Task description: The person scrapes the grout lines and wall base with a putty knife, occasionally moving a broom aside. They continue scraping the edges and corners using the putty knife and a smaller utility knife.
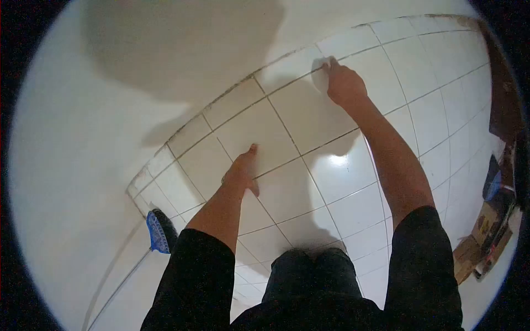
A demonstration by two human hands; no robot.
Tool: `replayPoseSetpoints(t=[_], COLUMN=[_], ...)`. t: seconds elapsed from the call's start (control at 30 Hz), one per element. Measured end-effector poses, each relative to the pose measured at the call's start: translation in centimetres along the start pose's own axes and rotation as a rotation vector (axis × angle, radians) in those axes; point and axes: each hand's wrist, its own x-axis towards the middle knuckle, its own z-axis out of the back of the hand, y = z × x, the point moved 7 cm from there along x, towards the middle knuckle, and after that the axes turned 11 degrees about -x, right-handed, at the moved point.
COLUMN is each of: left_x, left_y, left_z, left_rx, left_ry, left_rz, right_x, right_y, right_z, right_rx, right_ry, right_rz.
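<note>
My right hand (pixel 346 85) is closed, with its fingertips close over a grout line (pixel 301 78) near the wall's foot. A pale greyish rounded patch shows beside those fingers; I cannot tell what, if anything, they pinch. My left hand (pixel 240 172) lies on the white tile floor (pixel 265 129), fingers apart and nothing in it. Thin dark grout lines divide the glossy tiles around both hands.
A cream wall (pixel 127 60) meets the floor along a grimy dark joint (pixel 232 88). At the left, a broom with a blue head (pixel 158 233) leans by the corner. Cardboard boxes (pixel 468 255) and other clutter line the right side, near a dark brown panel (pixel 503 105).
</note>
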Motion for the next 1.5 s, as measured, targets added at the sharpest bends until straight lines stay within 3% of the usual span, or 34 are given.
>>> replayPoseSetpoints(t=[0.03,0.1,0.17,0.23,0.27,0.33,0.47,0.53,0.57,0.7,0.77,0.87,0.97,1.03,1.07,1.23,1.33,1.37,1.5], left_x=[-1.3,-1.6,-2.0,-2.7,-2.5,-1.5,-1.0,-0.8,-0.7,-2.1,-1.9,-0.4,-1.2,-1.8,-2.0,-1.9,-1.0,-1.1,-3.9], left_y=[0.2,0.1,0.2,-0.3,-0.7,0.0,-0.2,0.0,0.0,0.1,-0.2,0.2,0.2,-0.1,-0.3,-0.3,0.3,0.2,-0.6], left_z=[-0.2,-0.4,0.3,-0.4,-0.7,0.0,0.3,0.1,0.0,-0.8,-0.6,-0.2,0.1,-0.1,-0.8,-0.6,-0.2,-0.3,-2.2], left_rx=[-0.166,-0.158,-0.145,-0.105,-0.108,-0.088,-0.071,-0.041,-0.022,0.050,0.049,0.076,-0.017,-0.007,-0.003,-0.038,-0.130,-0.138,0.072], left_ry=[-0.094,-0.104,-0.118,0.153,0.157,-0.051,-0.011,0.014,0.027,0.043,0.033,0.097,-0.009,0.073,0.082,-0.004,-0.009,-0.007,-0.016], left_rz=[0.027,0.034,0.035,-0.153,-0.157,0.021,-0.012,-0.029,-0.039,-0.063,-0.082,-0.058,-0.046,-0.135,-0.136,-0.013,0.016,0.014,-0.027], right_x=[0.6,2.3,3.5,2.7,1.6,0.2,2.3,3.5,2.8,1.8,0.4,1.0,3.8,3.0,2.5,0.5,3.6,4.3,2.1], right_y=[0.0,-0.7,-0.8,-0.1,0.2,1.0,1.9,2.6,3.2,3.3,4.0,4.0,3.7,3.8,3.6,4.3,4.2,3.7,2.6], right_z=[0.4,1.3,0.3,0.8,0.7,0.7,-2.1,0.0,2.0,-0.3,-1.6,-0.1,0.4,1.4,0.4,-0.6,0.9,0.9,1.8], right_rx=[0.013,0.084,0.094,0.092,0.064,0.029,0.032,0.089,0.104,0.153,0.118,0.162,0.191,0.163,0.158,0.050,0.039,0.065,0.108], right_ry=[-0.020,0.041,0.001,-0.033,-0.012,0.007,-0.201,0.020,-0.038,-0.082,-0.345,-0.212,-0.096,0.053,0.051,-0.341,-0.204,0.017,-0.140], right_rz=[-0.007,-0.133,-0.080,-0.025,-0.007,0.022,0.054,-0.027,0.006,-0.015,0.066,0.027,0.025,-0.039,-0.046,0.030,0.040,-0.056,0.026])
